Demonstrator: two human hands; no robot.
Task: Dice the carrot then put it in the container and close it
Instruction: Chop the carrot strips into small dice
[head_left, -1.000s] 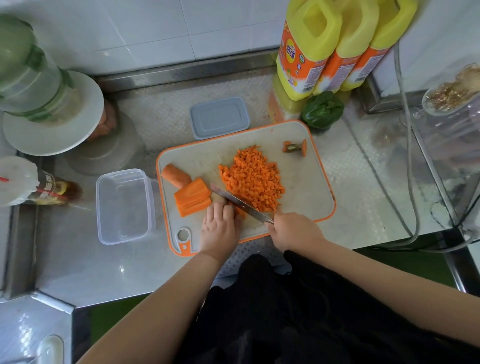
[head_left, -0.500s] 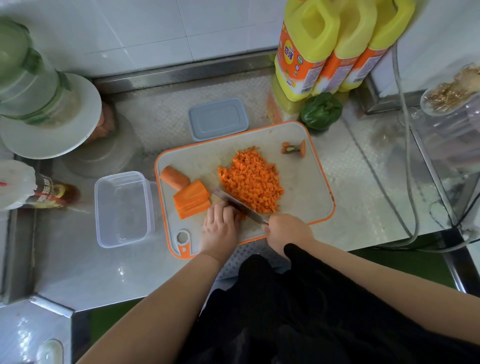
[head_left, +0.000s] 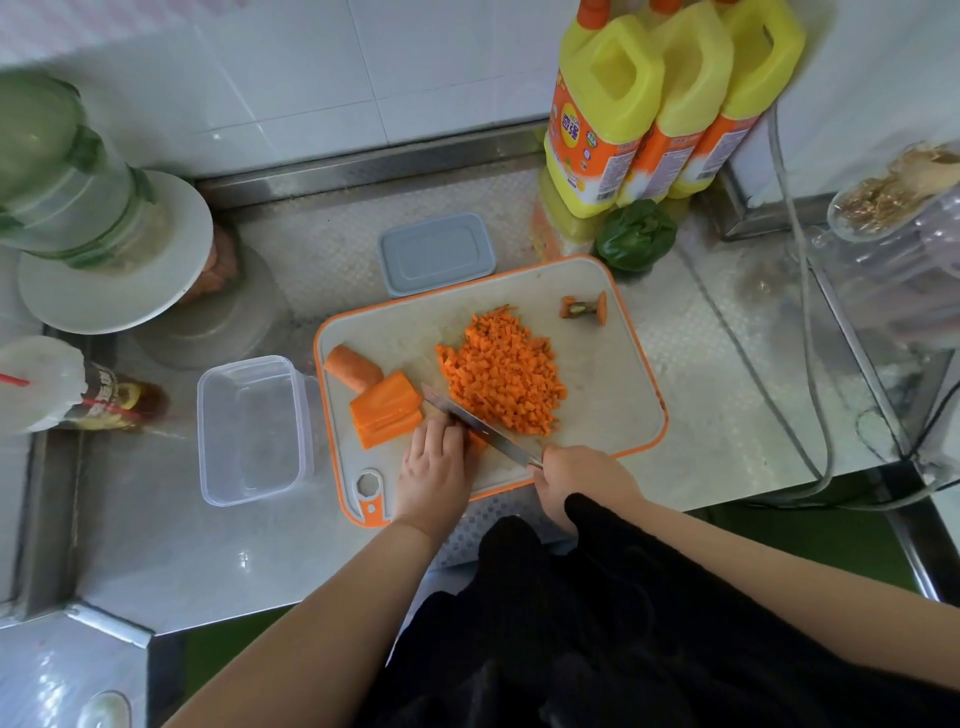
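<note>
A white cutting board with an orange rim (head_left: 613, 395) lies on the steel counter. A heap of diced carrot (head_left: 506, 382) covers its middle. A stack of carrot slabs (head_left: 387, 410) and a rounded carrot end (head_left: 352, 367) lie at its left. My left hand (head_left: 434, 470) holds down carrot strips, mostly hidden under the fingers. My right hand (head_left: 579, 478) grips the handle of a knife (head_left: 475, 427) whose blade sits right beside my left fingertips. The clear container (head_left: 254, 428) stands open left of the board; its grey lid (head_left: 436, 253) lies behind the board.
A carrot top stub (head_left: 584, 309) lies at the board's far right corner. Behind it stand three yellow jugs (head_left: 670, 104) and a green pepper (head_left: 635, 236). A large green bottle on a white plate (head_left: 93, 218) and a sauce bottle (head_left: 98, 397) crowd the left. Cables (head_left: 810, 322) run along the right.
The knife and my right hand have drawn slightly back toward me along the board. My left hand stays pressed on the carrot strips. The diced heap is unchanged.
</note>
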